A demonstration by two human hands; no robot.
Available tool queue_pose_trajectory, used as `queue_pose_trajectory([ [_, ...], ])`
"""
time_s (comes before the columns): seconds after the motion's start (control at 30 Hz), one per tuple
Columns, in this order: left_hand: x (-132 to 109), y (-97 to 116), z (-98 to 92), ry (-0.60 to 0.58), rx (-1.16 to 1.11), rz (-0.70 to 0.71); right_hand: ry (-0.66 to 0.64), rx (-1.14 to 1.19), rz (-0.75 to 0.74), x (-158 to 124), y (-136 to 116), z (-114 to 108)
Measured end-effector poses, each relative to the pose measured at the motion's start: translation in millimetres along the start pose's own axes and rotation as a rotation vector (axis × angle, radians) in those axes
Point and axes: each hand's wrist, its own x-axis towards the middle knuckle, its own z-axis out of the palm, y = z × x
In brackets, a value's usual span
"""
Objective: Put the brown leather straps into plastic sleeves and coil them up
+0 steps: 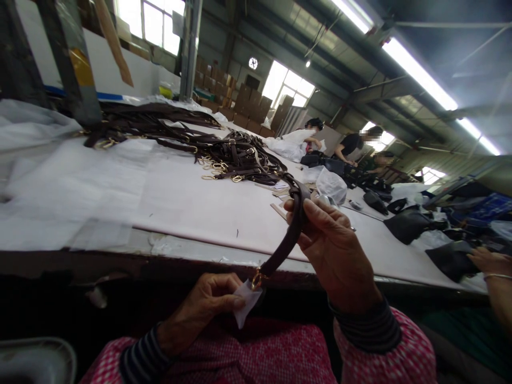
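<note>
1. Right hand [340, 250] is raised above the near edge of the worktop [180, 202], fingers closed around the upper part of a dark brown leather strap [288, 240].
2. The strap arcs over at the top, past the right hand's fingers, then hangs down and left toward the person's lap, clear of the worktop.
3. Left hand [204, 306] sits below the near edge, thumb and fingers pinched together on a small white tissue wrap [246, 301] just under the strap's gold clasp [256, 278]. Clasp and wrap look to be touching; the contact itself is too small to confirm.
4. Handling judgement: the strap looks light and supple but holds its curve, so it is semi-stiff leather rather than limp. Its smooth face may slip in a loose hold; a mid-length hold, as the right hand has, steadies it. The clasp is hard metal, liable to scratch, best taken through the tissue.
5. A heap of like straps [224, 152] with gold fittings lies toward the far side of the worktop.
6. Clear plastic bags [331, 184] and dark handbags [408, 224] lie along the right end.
7. 3 other people work at the far right corner; another person's hand [490, 261] with a bangle shows at the right edge.
</note>
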Motion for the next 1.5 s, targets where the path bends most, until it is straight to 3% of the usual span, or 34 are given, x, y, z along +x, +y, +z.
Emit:
queue_pose_trajectory([
  [0.2, 3.4, 4.6, 4.2, -0.033, -0.005, 0.013, 0.026, 0.007, 0.026, -2.9, 1.5, 1.2],
  [0.43, 3.0, 19.3, 11.2, -0.082, 0.020, 0.103, 0.150, 0.083, 0.050, -5.5, 9.7, -1.6],
  [0.63, 0.0, 31.8, 15.0, -0.047, 0.136, 0.152, 0.214, 0.101, 0.047, -8.4, 15.8, -4.8],
  [0.9, 0.4, 40.3, 27.2, -0.049, 0.150, 0.151, 0.180, 0.140, 0.028, -11.4, 21.1, 0.0],
  [1.23, -5.9, 49.4, 32.1, 0.057, 0.132, 0.026, 0.123, 0.088, 0.007, -16.3, 24.4, 2.1],
  [1.5, -6.3, 49.6, 34.7, 0.007, 0.097, 0.032, 0.051, 0.114, 0.047, -13.7, 29.0, 7.9],
])
